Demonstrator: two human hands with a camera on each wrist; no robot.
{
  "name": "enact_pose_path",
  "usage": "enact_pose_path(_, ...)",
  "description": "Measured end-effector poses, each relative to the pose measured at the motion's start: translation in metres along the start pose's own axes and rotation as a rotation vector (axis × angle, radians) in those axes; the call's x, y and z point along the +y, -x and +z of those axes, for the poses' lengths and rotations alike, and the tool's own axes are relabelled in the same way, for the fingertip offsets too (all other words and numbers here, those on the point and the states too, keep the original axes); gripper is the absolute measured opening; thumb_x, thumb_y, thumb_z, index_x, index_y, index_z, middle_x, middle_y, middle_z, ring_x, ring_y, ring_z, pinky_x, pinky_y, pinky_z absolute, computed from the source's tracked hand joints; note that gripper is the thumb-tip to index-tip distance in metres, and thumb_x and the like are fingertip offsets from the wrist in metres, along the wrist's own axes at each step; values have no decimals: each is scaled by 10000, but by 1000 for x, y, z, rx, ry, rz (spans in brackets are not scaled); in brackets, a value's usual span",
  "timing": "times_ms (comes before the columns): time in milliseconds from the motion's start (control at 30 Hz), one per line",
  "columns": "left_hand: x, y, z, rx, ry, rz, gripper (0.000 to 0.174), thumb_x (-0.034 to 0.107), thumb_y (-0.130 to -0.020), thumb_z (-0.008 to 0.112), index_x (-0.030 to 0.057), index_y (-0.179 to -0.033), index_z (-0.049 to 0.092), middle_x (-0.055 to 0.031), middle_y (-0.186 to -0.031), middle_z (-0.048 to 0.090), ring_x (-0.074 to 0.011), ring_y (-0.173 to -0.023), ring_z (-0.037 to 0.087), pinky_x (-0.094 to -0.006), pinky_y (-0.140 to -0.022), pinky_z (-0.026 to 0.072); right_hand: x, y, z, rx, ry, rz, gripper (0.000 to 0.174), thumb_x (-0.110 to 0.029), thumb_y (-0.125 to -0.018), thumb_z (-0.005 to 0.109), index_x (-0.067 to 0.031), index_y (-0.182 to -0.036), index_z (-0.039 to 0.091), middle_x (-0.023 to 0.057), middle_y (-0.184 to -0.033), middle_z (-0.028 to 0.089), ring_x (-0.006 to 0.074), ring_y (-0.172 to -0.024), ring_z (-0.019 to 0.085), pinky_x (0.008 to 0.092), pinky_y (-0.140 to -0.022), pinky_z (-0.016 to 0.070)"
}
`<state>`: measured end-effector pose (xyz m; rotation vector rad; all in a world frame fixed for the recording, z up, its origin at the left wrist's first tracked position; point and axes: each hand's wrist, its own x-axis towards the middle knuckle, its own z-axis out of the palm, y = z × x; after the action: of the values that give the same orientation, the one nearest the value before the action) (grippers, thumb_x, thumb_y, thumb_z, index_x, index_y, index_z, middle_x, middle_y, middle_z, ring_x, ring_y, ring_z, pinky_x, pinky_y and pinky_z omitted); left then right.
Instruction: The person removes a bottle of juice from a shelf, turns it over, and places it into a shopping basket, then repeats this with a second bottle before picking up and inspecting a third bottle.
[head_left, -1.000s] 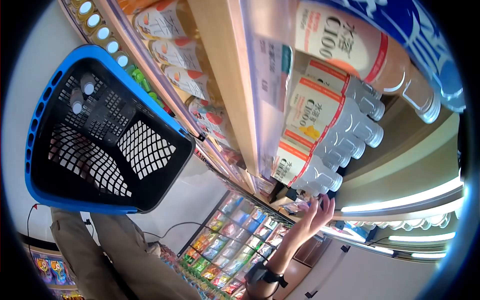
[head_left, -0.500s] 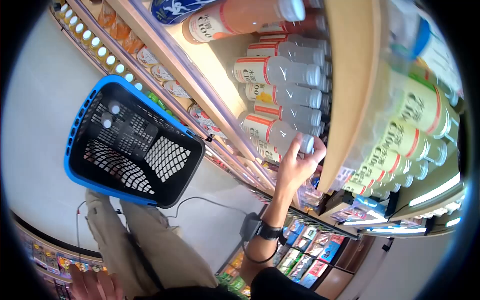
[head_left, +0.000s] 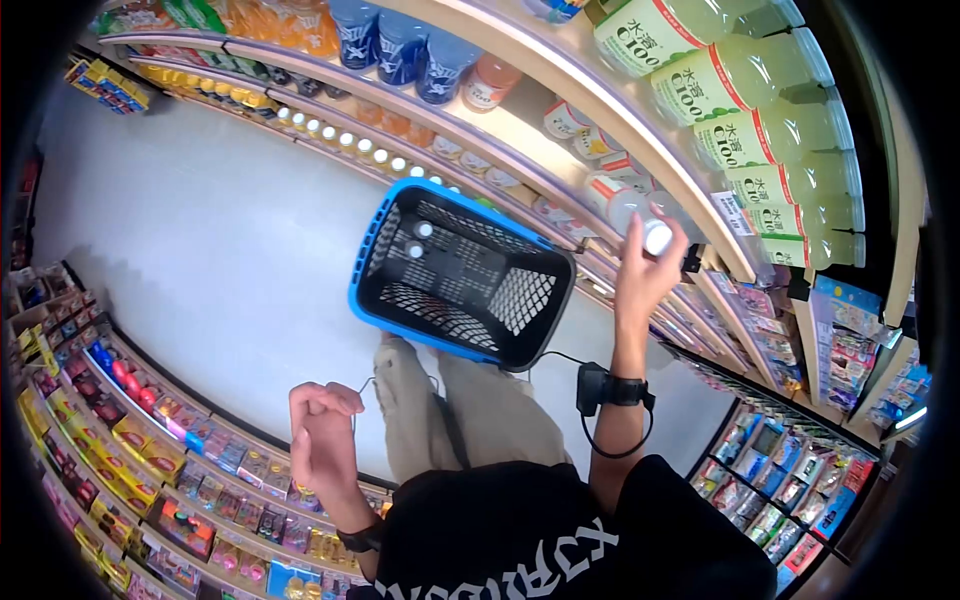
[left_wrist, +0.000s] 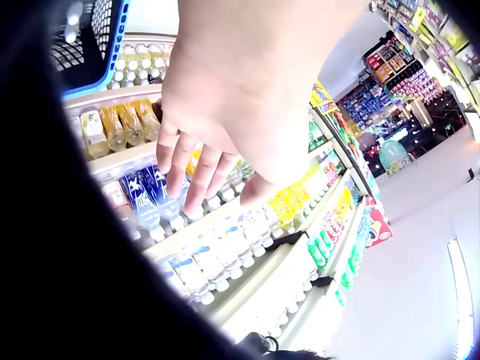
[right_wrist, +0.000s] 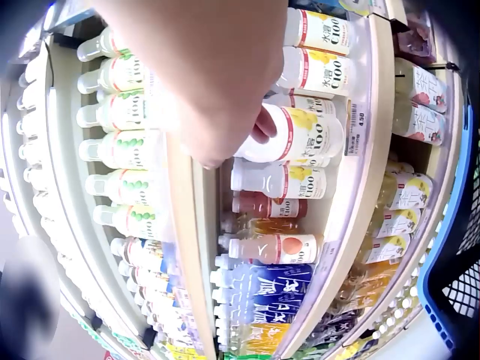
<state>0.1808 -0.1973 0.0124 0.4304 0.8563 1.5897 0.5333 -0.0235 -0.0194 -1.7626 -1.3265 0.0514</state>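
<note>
In the head view my right hand point(head_left: 648, 275) grips a C100 drink bottle point(head_left: 612, 198) near its white cap, at the shelf front. The right wrist view shows that bottle point(right_wrist: 304, 139) with its lemon label, among like bottles on the shelf, and the right hand point(right_wrist: 217, 82) curled about its upper part. My left hand point(head_left: 325, 440) hangs in the air at the left of my legs, holding nothing; in the left wrist view its fingers point(left_wrist: 202, 176) are relaxed. Between the hands is a black basket with a blue rim point(head_left: 362, 270), where two white-capped bottles point(head_left: 423, 230) stand.
Upper shelves hold green-labelled C100 bottles point(head_left: 740, 95). Blue-labelled bottles point(head_left: 400, 50) and a peach-coloured bottle point(head_left: 488, 82) stand along the middle shelf. Packaged-goods racks point(head_left: 200, 490) line the left side. Grey floor point(head_left: 230, 230) lies beyond the basket, and a cable runs near my legs.
My right hand has gone from reaching at the bottles to gripping one by its neck and tilting it toward the shelf front. The left hand has risen into view. The head view has pulled back.
</note>
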Motion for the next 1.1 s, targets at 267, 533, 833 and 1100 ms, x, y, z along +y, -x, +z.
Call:
enact_pose_path(267,21,1,53,-300,-798,-16,508,133,-772,721,-16,-1228,554,-161,-1194,624,-257,-1127,571,-379,-983,416,-100,30,-123,-76,-223,44,353,1,-739,774,7,-1053,612,122,-943,712,169,-850,678,298,-810,519)
enact_pose_path(533,15,7,159,-628,-1053,18,776,219,-641,888,40,-1299,519,-132,-1242,605,-276,-1155,581,-367,-981,458,-174,33,-157,-215,-815,-80,354,-19,-722,765,12,-1036,604,113,-854,708,168,-753,689,287,-735,541)
enact_pose_path(833,61,-10,239,-655,-333,64,804,492,-769,764,-58,-1272,462,-169,-1042,646,-234,-869,673,-314,-738,547,-253,-49,-220,-274,-1217,-32,411,-248,-1009,476,64,-1277,479,189,-1133,657,113,-638,576,226,-586,473)
enact_pose_path(1100,109,33,279,-529,-50,188,886,719,-853,387,-72,-1244,473,-194,-866,631,-271,-645,627,-307,-486,471,-273,-12,-214,-638,-1305,-66,398,-198,-1007,471,87,-1286,461,195,-1188,632,158,-896,628,256,-698,520)
